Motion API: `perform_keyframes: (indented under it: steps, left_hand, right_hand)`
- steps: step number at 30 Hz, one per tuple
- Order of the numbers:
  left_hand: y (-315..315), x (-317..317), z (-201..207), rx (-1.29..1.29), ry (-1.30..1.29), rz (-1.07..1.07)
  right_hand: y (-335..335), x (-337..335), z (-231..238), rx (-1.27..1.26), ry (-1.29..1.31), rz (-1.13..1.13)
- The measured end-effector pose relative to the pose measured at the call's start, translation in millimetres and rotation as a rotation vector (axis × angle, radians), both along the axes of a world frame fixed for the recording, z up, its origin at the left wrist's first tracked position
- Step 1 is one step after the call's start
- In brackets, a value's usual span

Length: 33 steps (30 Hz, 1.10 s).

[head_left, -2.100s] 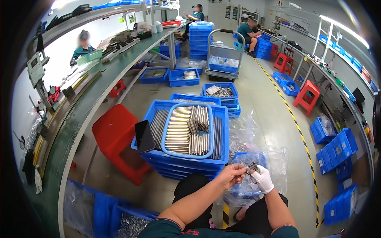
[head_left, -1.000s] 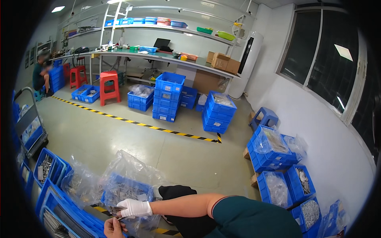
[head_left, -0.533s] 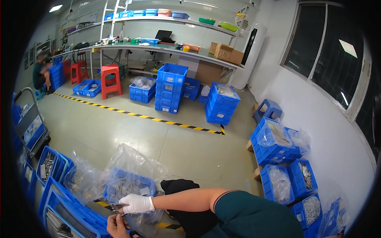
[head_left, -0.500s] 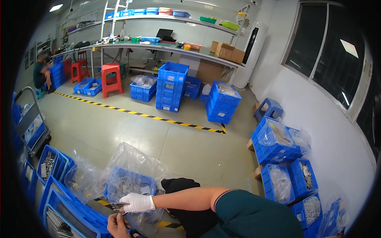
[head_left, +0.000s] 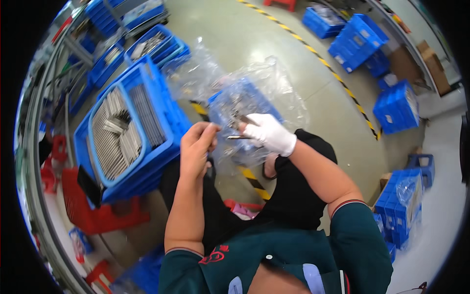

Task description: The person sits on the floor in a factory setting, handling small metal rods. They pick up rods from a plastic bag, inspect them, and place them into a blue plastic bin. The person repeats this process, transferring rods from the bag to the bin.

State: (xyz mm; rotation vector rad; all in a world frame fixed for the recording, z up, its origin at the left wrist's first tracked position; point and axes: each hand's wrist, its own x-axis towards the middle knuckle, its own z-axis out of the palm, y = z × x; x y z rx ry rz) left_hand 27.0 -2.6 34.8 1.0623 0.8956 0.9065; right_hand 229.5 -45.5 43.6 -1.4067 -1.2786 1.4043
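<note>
My right hand, in a white glove that leaves fingertips bare, is closed around several slim metal pieces over a plastic-lined bin. To its left is my bare left hand, thumb and fingers pinched together; whatever is between them is too small or blurred to make out. Beneath both hands, clear plastic drapes over the blue bin, and metal parts show dimly inside. Beside my left forearm, a blue tray holds rows of flat, slim metal pieces, with some lying across the others.
A red plastic stool stands by the tray stack at lower left. Another blue bin of metal parts is farther left. Yellow-black floor tape crosses the grey floor. Stacked blue bins stand at the right, with more along the wall.
The view has swung down and leftward, bringing my lap and both forearms into sight. My left hand now shows fully, near the right hand, which still holds metal pieces.
</note>
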Motion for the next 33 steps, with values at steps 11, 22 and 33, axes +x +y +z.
perform_keyframes:
  steps: [11, 22, 33]
  left_hand:
    - [-3.8, 4.2, -15.4, -0.059, -0.110, -0.067]
    - [-1.2, -11.4, -17.5, 0.042, 0.053, -0.073]
    - [-0.7, -12.5, -21.1, -0.047, 0.066, 0.001]
  right_hand:
    - [1.0, -11.5, 6.1, 0.084, -0.297, 0.108]
    - [9.4, -18.3, 0.8, 0.230, -0.428, 0.127]
    - [10.3, -27.8, -6.5, 0.415, -0.574, 0.066]
